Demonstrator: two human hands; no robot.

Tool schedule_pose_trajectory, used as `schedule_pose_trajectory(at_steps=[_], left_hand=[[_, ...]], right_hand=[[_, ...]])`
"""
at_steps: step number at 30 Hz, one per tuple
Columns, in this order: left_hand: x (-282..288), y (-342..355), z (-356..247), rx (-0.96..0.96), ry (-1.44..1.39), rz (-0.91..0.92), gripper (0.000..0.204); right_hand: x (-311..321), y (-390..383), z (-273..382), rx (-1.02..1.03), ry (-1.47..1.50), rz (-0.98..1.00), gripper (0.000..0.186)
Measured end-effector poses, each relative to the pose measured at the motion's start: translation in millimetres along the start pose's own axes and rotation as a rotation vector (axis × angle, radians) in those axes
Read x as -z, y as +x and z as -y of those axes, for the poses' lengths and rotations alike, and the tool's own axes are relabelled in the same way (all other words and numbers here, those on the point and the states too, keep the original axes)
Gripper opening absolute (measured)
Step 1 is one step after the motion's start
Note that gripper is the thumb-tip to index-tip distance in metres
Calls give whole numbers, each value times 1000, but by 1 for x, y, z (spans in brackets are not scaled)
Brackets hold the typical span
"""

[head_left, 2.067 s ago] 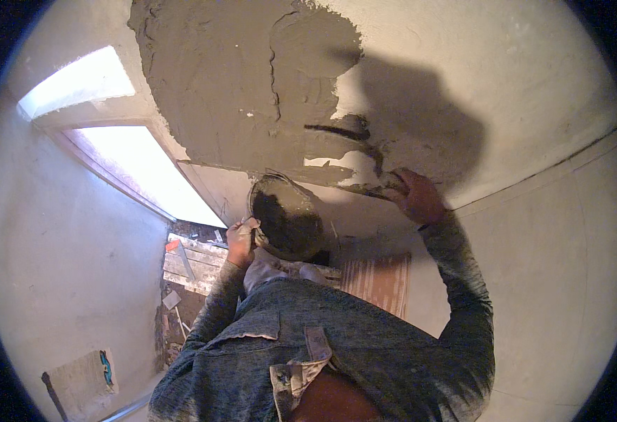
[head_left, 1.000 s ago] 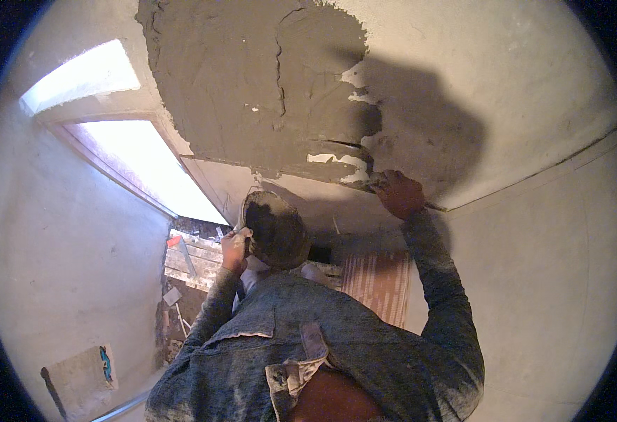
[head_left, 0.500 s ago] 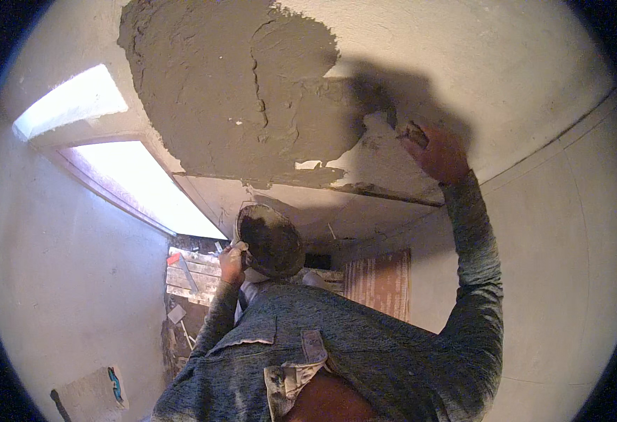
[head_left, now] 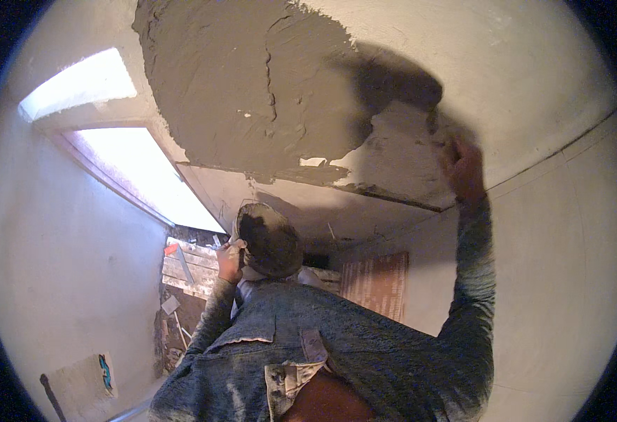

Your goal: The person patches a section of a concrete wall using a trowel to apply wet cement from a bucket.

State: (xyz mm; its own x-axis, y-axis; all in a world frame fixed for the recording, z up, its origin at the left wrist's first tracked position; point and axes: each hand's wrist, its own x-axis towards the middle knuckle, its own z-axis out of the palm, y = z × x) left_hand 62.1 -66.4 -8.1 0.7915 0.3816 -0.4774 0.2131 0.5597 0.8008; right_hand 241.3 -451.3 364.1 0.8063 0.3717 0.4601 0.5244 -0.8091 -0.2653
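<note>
Bucket (head_left: pixel 277 243), centre; grey plaster (head_left: pixel 231 91), upper centre.
I'm seeing the left hand (head_left: pixel 230 259) pinching the bucket; right hand (head_left: pixel 463 165), upper right, I'm unable to tell. A slackening pinch could be spilling the bucket.

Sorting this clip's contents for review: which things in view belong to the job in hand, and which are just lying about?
Part of the job:
bucket, gripped by the left hand
grey plaster, with the right hand near its right edge; any tool there is unclear

Apparently just lying about:
orange-handled tool
wooden boards
pale square piece
reddish striped panel
</note>
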Motion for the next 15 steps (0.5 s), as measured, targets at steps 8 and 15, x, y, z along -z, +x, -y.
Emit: schedule_pose_trajectory(at_steps=[8, 15], left_hand=[[-5, -6, -12, 30, -33, -31, 8], [-5, 0, -12, -14, 45, -14, 11]], right_hand=[[-173, -63, 2, -34, -125, 371, 47], [-228, -72, -11, 38, -210, 156, 46]])
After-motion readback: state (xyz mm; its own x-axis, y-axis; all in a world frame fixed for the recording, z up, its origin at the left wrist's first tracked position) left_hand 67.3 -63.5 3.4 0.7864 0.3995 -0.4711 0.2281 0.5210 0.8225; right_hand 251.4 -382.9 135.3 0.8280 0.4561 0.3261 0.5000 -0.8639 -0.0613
